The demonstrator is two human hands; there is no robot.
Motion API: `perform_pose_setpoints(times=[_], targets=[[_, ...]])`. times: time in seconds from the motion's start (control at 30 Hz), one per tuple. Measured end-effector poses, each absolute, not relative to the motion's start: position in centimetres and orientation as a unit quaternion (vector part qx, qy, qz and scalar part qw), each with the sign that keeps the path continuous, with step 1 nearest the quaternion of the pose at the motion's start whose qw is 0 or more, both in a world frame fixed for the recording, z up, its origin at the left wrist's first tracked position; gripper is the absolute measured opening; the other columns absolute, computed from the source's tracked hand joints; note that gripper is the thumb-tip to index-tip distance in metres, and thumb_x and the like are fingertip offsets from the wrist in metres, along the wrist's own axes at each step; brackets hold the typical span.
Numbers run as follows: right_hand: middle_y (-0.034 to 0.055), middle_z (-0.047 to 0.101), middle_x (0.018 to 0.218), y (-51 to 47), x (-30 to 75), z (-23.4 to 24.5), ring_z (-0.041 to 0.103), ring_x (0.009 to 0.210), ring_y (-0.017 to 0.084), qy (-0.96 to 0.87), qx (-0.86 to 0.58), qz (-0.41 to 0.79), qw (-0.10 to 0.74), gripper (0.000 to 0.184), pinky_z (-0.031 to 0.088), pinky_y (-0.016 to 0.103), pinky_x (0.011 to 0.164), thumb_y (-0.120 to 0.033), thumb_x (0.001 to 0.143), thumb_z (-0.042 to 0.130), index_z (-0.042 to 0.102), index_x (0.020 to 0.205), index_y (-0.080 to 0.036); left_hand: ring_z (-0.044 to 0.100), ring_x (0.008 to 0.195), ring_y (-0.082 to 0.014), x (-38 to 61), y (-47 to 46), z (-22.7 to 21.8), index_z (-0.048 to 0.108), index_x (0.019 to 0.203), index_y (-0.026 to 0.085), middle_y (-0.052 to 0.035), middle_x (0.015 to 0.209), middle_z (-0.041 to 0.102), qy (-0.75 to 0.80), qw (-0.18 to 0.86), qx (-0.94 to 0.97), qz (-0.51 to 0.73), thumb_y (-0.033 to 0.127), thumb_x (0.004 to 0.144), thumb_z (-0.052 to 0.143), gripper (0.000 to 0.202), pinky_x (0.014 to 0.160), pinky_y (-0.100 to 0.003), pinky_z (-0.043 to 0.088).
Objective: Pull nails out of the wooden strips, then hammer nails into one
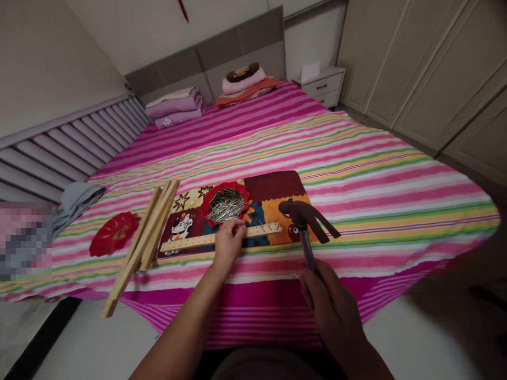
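Note:
My right hand (330, 293) is wrapped round the handle of a claw hammer (301, 214), its dark head raised at the right end of the mat. My left hand (229, 240) is closed, fingertips together, over a pale wooden strip (194, 242) marked with a row of dots or holes. Whatever the fingertips pinch is too small or hidden to make out. Several nails (269, 226) stand in the strip's right end. Just beyond my left hand, a red scalloped bowl (205, 207) holds a heap of loose nails (226, 203). Strip and bowl lie on a patterned mat (273, 187).
Several wooden sticks (138, 248) lie left of the mat, one jutting past the bed's front edge. Beside them is a red scalloped lid or dish (113, 234). Folded bedding (176, 109) sits by the headboard (217, 55). Grey cloth (77, 200) lies at the left.

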State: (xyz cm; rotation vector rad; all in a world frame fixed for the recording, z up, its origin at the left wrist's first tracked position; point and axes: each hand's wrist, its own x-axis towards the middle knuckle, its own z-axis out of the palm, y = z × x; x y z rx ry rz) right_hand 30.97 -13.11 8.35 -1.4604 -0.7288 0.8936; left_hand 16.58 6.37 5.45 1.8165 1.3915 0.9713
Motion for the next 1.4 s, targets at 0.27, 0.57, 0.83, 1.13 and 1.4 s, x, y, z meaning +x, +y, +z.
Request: perform_pose_setpoints(times=[0.27, 0.57, 0.83, 1.13, 1.4], targets=[[-0.0028, 0.047, 0.055, -12.7, 30.5, 6.1, 0.043, 0.051, 0.014, -0.315, -0.638, 0.414, 0.568, 0.034, 0.037, 0.026, 0.049, -0.054, 0.086, 0.050, 0.054, 0.074, -0.023, 0.064, 0.089, -0.0220, 13.4, 10.6, 8.5, 0.071, 0.092, 0.019, -0.0081, 0.097, 0.069, 0.627, 0.073, 0.746, 0.213, 0.017, 0.079, 0.058, 0.019, 0.082, -0.029, 0.046], [-0.0030, 0.048, 0.057, -13.5, 30.1, 6.8, 0.044, 0.051, 0.014, -0.233, -0.644, 0.431, 0.588, 0.037, 0.038, 0.025, 0.048, -0.059, 0.082, 0.054, 0.054, 0.076, -0.023, 0.063, 0.082, -0.0251, 14.5, 12.2, 8.0, 0.072, 0.073, 0.019, -0.0096, 0.084, 0.068, 0.635, 0.067, 0.756, 0.142, 0.016, 0.076, 0.058, 0.014, 0.078, -0.033, 0.044], [-0.0019, 0.049, 0.056, -13.5, 29.9, 5.3, 0.045, 0.052, 0.014, -0.254, -0.625, 0.454, 0.582, 0.040, 0.038, 0.025, 0.047, -0.061, 0.081, 0.055, 0.054, 0.073, -0.022, 0.062, 0.084, -0.0260, 14.0, 12.4, 8.5, 0.062, 0.064, 0.019, -0.0101, 0.080, 0.066, 0.632, 0.141, 0.733, 0.208, 0.014, 0.076, 0.056, 0.014, 0.080, -0.034, 0.042], [-0.0031, 0.047, 0.056, -13.6, 30.0, 5.8, 0.042, 0.048, 0.013, -0.240, -0.618, 0.470, 0.584, 0.038, 0.035, 0.025, 0.043, -0.060, 0.081, 0.054, 0.054, 0.074, -0.022, 0.047, 0.048, -0.0106, 13.7, 11.3, 9.8, 0.057, 0.069, 0.018, 0.0047, 0.053, 0.052, 0.572, 0.413, 0.621, 0.340, 0.037, 0.067, 0.068, 0.022, 0.049, -0.023, 0.039], [-0.0042, 0.044, 0.055, -13.6, 29.9, 6.6, 0.040, 0.049, 0.012, -0.244, -0.624, 0.450, 0.590, 0.035, 0.035, 0.024, 0.045, -0.055, 0.084, 0.053, 0.050, 0.069, -0.023, 0.053, 0.049, -0.0080, 14.7, 9.3, 10.0, 0.064, 0.075, 0.014, -0.0008, 0.060, 0.063, 0.499, 0.583, 0.535, 0.354, 0.030, 0.050, 0.083, 0.035, 0.044, -0.020, 0.041]])
